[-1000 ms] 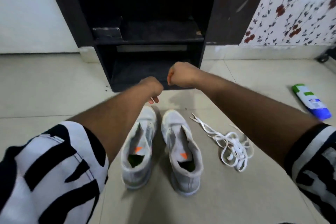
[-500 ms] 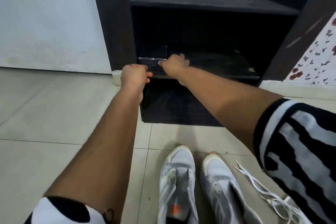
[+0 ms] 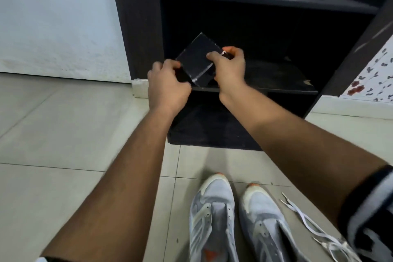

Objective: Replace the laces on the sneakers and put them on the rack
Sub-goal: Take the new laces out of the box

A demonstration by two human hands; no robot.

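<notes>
A flat dark packet in clear plastic is held tilted in front of the dark rack, just above its middle shelf. My left hand grips the packet's lower left corner. My right hand pinches its right edge between thumb and fingers. What the packet holds is too dark to tell. On the floor below stand two grey-white sneakers without laces, the left sneaker and the right sneaker, toes toward the rack. A loose white lace lies to their right.
The rack stands against a white wall on the left and a flowered wall on the right. Its shelves are dark. Pale floor tiles spread to the left of my arms.
My hands reached up from above the sneakers to the rack's middle shelf, took hold of the dark packet lying there and lifted it off, tilted. My head moved closer to the rack.
</notes>
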